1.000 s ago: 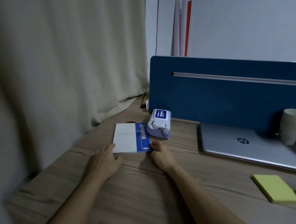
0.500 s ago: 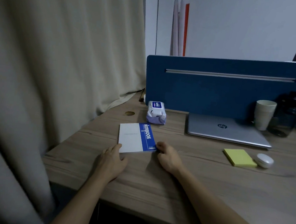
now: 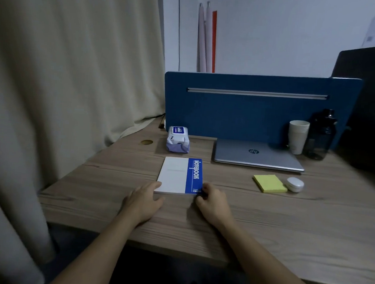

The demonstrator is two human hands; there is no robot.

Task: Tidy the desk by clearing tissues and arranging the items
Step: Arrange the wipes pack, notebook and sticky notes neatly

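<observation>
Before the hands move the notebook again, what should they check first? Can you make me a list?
1. Both hands on the white and blue paper notebook: ok. The left hand touches its near left corner, the right hand pinches its near right corner.
2. Notebook lying flat on the wooden desk: ok.
3. Room behind it: ok, there is a gap to the white and blue pack of wet wipes.
4. Room on the right: ok. The closed silver laptop and the yellow sticky note pad lie apart from it.
5. Loose tissues cleared: cannot tell, none show on the visible part of the desk.
</observation>
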